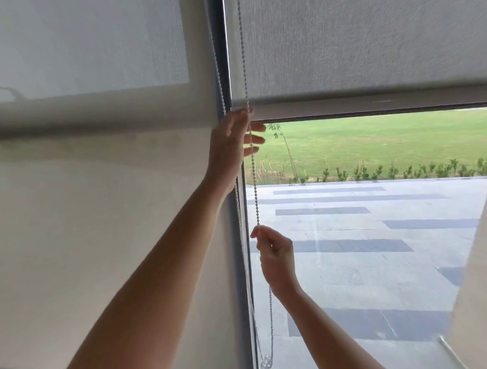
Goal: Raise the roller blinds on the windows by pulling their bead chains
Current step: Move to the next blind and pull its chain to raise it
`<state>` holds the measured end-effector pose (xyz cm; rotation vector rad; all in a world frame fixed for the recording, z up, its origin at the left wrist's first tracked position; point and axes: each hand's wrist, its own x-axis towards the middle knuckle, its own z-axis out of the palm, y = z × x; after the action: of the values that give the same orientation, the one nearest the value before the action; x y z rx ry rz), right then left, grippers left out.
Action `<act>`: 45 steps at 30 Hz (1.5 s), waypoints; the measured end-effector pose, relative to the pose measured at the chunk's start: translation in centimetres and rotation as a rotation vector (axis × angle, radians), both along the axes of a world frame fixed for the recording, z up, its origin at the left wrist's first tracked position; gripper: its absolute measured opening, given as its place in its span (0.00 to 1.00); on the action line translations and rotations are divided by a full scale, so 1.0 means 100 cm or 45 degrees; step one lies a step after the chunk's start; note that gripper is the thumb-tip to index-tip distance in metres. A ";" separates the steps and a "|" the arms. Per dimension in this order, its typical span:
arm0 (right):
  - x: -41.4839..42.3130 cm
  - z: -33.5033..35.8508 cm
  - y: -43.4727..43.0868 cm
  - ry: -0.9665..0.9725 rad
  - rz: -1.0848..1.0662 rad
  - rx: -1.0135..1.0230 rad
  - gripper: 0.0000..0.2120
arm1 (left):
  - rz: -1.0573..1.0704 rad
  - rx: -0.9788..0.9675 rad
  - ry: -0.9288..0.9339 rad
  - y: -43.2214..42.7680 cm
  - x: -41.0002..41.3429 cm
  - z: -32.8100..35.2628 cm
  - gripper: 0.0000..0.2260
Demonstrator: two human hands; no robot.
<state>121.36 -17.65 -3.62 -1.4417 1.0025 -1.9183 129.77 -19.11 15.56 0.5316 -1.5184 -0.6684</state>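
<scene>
A grey roller blind covers the top of the right window, its bottom bar about a third of the way down. A white bead chain hangs along the blind's left edge. My left hand is raised just under the bar, thumb and forefinger pinching the chain, the other fingers spread. Lower down, my right hand is closed on the same chain strand. The chain's lower loop hangs near the bottom of the pane.
A dark window post separates the right window from a left window covered by a lowered pale blind. Another pale blind hangs at the right edge. Paving and grass lie outside the glass.
</scene>
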 end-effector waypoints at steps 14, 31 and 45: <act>-0.007 -0.121 -0.003 0.331 0.103 0.348 0.21 | 0.202 -0.101 0.268 -0.020 -0.012 -0.005 0.12; -0.035 0.212 -0.011 0.371 0.361 -0.024 0.10 | 0.653 -0.167 -0.112 0.008 -0.024 -0.215 0.11; 0.003 0.173 0.008 -0.299 0.303 -0.268 0.14 | 0.290 0.235 -0.481 0.025 -0.013 -0.328 0.11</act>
<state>121.63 -16.84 13.64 -1.3392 0.5105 -2.0014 128.49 -16.61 -17.29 1.0003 -1.7198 -0.5526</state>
